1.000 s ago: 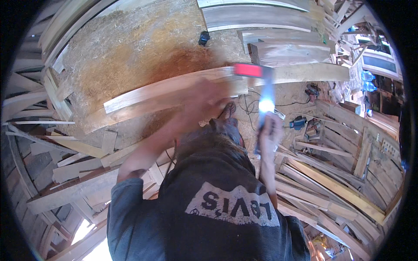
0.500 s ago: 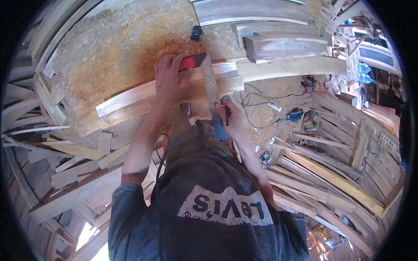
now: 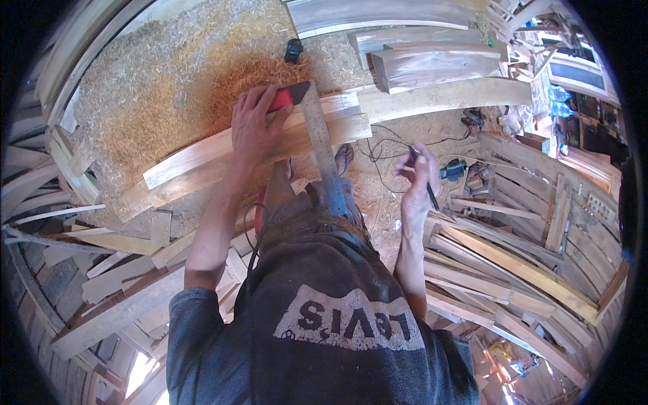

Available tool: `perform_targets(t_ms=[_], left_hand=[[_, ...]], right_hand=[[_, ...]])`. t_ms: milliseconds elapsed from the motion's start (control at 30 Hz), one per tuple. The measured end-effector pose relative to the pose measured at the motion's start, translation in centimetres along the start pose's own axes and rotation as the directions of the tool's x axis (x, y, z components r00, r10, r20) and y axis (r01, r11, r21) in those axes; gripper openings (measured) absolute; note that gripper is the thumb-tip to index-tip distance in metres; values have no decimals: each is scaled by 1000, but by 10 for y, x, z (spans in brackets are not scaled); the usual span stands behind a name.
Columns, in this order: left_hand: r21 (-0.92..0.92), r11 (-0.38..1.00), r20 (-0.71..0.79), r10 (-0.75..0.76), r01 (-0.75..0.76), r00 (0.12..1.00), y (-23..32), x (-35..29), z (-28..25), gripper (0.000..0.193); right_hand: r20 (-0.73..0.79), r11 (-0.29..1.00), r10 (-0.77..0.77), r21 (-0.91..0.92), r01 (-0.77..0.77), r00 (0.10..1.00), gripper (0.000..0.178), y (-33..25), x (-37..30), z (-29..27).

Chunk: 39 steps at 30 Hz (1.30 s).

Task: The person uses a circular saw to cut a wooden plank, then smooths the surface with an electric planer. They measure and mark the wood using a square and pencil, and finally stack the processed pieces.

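My left hand (image 3: 255, 131) presses a try square with a red and black stock (image 3: 291, 96) against the far edge of a pale wooden board (image 3: 196, 156). The square's long metal blade (image 3: 318, 131) crosses the board near its right end and reaches toward my waist. My thumb rests by the stock, fingers curled over the board's far side. Off to the right, apart from the board, my right hand (image 3: 420, 177) is raised with a thin black pencil or marker (image 3: 433, 196) between its fingers. A second plank (image 3: 256, 154) lies along the board's near side.
A small black object, maybe a tape measure (image 3: 293, 50), lies in sawdust (image 3: 169, 88) beyond the board. Thick beams (image 3: 439, 67) rest at the far right. Black cords and a blue power tool (image 3: 453, 169) lie on the floor, beside stacked planks (image 3: 513, 270).
My right hand has moved away from the square's blade, out to the right, still holding the pencil or marker. My left hand keeps the square on the board.
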State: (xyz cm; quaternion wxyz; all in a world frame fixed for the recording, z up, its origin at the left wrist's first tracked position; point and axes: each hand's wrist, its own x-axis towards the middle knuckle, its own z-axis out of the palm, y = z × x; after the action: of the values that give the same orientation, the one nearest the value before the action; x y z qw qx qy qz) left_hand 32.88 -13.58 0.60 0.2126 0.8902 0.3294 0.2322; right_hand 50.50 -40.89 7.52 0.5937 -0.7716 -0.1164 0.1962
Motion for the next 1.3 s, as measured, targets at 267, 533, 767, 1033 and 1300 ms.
perform_targets(t_ms=[267, 533, 767, 1033, 1300], left_hand=[[-8, 1000, 15, 10, -10, 1000, 0, 1, -2, 50], [-36, 999, 27, -13, 14, 1000, 3, 3, -1, 49], [-16, 1000, 23, -21, 22, 1000, 2, 0, -2, 50], [-48, 999, 5, 3, -2, 1000, 0, 3, 3, 47], [-1, 1000, 0, 12, -12, 1000, -3, 2, 6, 49]], right_hand=[[251, 915, -318, -172, 366, 914, 24, -2, 19, 80], [291, 842, -306, -361, 400, 907, 14, -8, 52, 133], [467, 864, -101, -397, 310, 878, 10, -23, 11, 83], [321, 858, -309, -312, 408, 895, 13, -7, 58, 135], [401, 866, 37, -470, 171, 915, 14, -9, -21, 40]])
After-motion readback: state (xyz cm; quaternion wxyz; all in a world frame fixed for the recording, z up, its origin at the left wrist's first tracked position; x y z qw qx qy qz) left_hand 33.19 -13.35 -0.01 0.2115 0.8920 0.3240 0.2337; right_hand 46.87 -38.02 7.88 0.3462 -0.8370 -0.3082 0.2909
